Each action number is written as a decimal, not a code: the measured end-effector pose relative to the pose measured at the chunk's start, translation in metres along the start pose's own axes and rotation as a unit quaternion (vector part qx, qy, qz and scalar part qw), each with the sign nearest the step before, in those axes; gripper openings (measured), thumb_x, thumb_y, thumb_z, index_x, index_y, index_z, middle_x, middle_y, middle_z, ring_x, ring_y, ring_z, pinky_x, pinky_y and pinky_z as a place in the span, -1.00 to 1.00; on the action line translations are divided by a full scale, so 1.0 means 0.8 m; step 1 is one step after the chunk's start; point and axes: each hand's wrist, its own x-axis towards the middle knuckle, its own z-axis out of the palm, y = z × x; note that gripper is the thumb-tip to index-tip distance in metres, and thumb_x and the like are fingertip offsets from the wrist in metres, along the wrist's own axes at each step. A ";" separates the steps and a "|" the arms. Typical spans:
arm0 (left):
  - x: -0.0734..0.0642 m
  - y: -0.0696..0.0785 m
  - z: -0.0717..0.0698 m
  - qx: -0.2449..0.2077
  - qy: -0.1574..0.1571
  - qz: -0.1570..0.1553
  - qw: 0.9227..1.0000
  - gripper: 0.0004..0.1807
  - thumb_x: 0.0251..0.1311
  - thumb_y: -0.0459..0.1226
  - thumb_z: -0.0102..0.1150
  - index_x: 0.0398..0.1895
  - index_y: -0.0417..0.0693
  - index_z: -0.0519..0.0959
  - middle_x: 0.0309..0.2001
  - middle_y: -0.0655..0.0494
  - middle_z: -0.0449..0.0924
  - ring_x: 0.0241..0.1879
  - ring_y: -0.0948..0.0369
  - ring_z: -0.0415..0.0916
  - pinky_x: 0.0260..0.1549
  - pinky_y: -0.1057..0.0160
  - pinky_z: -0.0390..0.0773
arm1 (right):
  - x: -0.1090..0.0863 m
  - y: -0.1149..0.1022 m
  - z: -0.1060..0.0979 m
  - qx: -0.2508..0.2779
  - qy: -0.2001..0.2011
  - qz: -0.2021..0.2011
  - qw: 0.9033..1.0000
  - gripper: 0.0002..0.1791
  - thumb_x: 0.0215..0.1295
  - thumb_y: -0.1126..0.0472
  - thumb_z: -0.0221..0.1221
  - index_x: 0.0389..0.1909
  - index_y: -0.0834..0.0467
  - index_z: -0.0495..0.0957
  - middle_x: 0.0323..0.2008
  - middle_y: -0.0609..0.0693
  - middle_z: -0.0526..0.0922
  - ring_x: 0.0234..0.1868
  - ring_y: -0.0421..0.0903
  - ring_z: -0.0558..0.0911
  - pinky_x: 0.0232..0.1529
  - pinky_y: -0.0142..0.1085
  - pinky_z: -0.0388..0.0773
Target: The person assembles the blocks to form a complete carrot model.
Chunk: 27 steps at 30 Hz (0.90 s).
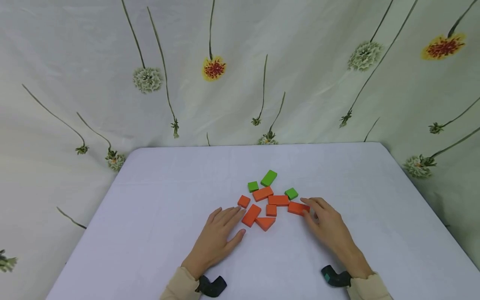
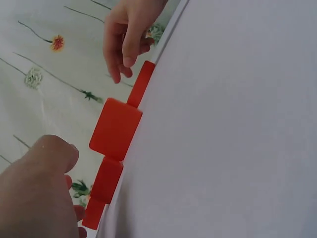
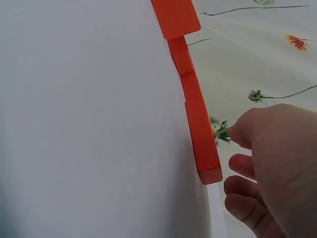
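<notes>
On the white table, my left hand [image 1: 217, 239] lies with fingers extended, their tips right at an orange rectangular block [image 1: 251, 215] and just below a small orange square block [image 1: 244, 201]. My right hand [image 1: 331, 229], fingers loosely bent, is at the right end of another orange rectangular block [image 1: 299, 208]. The right wrist view shows a gap between those fingers and the block's end [image 3: 210, 175]. Between the hands lie an orange triangular block [image 1: 265, 223], a small orange block [image 1: 271, 210] and two orange rectangular blocks, one level [image 1: 278, 200] and one tilted [image 1: 263, 193].
Behind the orange blocks lie a small green block [image 1: 253, 186], a longer green block [image 1: 268, 178] and another small green block [image 1: 291, 193]. A flower-patterned cloth [image 1: 240, 100] hangs along the table's far edge. Each wrist wears a black camera mount [image 1: 211, 286].
</notes>
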 end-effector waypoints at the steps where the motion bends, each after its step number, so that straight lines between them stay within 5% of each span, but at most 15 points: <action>1: 0.001 0.001 0.002 0.001 0.000 0.007 1.000 -0.38 0.41 0.03 0.18 0.50 0.11 0.43 0.43 0.11 0.47 0.43 0.08 0.38 0.48 -0.16 0.27 | 0.000 -0.001 0.001 -0.003 -0.009 -0.001 1.000 -0.60 0.28 0.29 0.38 0.15 0.14 0.67 -0.03 0.03 0.68 -0.29 -0.17 0.54 -0.30 -0.30 0.68; 7: 0.001 0.002 0.008 0.014 -0.015 0.034 0.999 -0.44 0.44 -0.03 0.18 0.46 0.09 0.48 0.45 0.15 0.45 0.49 0.11 0.32 0.50 -0.12 0.25 | 0.000 -0.010 0.007 -0.028 -0.054 -0.001 0.998 -0.55 0.26 0.23 0.40 0.18 0.17 0.67 0.03 0.08 0.63 -0.06 0.00 0.64 -0.02 -0.07 0.74; 17: 0.003 0.002 0.007 0.010 0.030 0.043 0.999 -0.64 0.30 -0.13 0.40 0.11 -0.01 0.68 0.36 0.07 0.55 0.35 0.10 0.47 0.41 -0.05 0.41 | 0.000 -0.013 0.019 -0.039 -0.039 0.012 0.998 -0.50 0.19 0.07 0.47 0.13 0.14 0.66 0.06 0.13 0.59 -0.05 0.06 0.55 -0.12 -0.08 0.73; 27: 0.004 0.003 0.006 -0.034 0.031 0.028 0.999 -0.71 0.21 -0.11 0.48 -0.14 0.04 0.58 0.28 -0.01 0.60 0.33 0.07 0.49 0.38 0.01 0.48 | 0.008 -0.016 0.035 -0.061 -0.029 -0.001 0.998 -0.42 0.18 -0.08 0.46 0.19 0.05 0.64 0.04 0.15 0.55 -0.05 0.08 0.52 -0.12 -0.05 0.63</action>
